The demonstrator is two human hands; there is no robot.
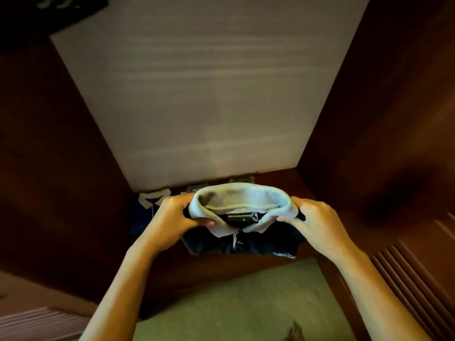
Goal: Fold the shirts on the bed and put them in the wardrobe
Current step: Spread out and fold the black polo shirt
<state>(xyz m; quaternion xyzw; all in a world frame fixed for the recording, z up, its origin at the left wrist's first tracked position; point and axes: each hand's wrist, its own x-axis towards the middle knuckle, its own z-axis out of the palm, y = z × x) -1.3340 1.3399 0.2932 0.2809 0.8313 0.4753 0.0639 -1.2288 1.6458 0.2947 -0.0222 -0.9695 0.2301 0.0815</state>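
Observation:
A folded dark navy polo shirt (242, 243) with a pale grey collar and a black neck label is held over the wardrobe's bottom shelf (275, 179). My left hand (172, 219) grips its left side at the collar. On the other side my right hand (312, 220) grips the collar's right end. Behind the left hand lies another folded blue shirt (141, 212) with a white collar, partly hidden.
The wardrobe's pale back panel (197, 107) rises ahead between dark red-brown side walls (59, 168). A louvred door (416, 274) stands open at the right. Green carpet (246, 303) shows below my arms. More folded fabric (242, 179) peeks out at the back.

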